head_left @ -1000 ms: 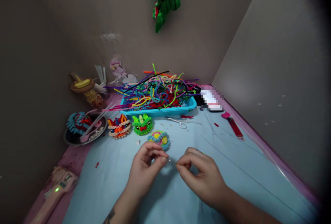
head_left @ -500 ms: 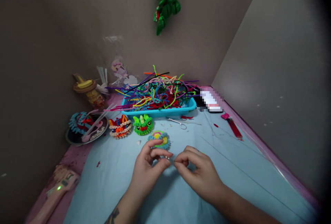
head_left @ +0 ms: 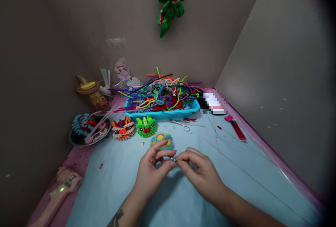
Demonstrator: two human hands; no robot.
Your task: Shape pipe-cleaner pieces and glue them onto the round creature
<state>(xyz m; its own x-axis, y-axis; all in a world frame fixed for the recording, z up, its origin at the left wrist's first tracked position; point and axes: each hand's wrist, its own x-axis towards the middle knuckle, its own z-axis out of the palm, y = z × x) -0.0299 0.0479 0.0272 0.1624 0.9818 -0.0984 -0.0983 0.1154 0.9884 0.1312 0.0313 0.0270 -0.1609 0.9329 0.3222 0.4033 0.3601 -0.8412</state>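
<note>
My left hand (head_left: 153, 172) and my right hand (head_left: 201, 174) meet fingertip to fingertip over the light blue table mat (head_left: 236, 185). Both pinch a tiny shiny metal piece (head_left: 173, 159) between them; it is too small to name. Just beyond my fingers lies a round pipe-cleaner piece in blue, pink and yellow (head_left: 161, 140). Further back stand a green horned pipe-cleaner figure (head_left: 146, 126) and an orange and red one (head_left: 123, 129).
A blue tray (head_left: 161, 112) heaped with coloured pipe cleaners stands at the back. Small scissors (head_left: 181, 123) lie before it. A dark dish (head_left: 88, 130) with craft bits and a yellow-lidded jar (head_left: 90, 94) are left. A pink glue gun (head_left: 59, 193) lies near left, a red tool (head_left: 237, 127) right.
My hands have closed the small gap between them, and the fingertips now touch around the tiny piece. The view has shifted slightly.
</note>
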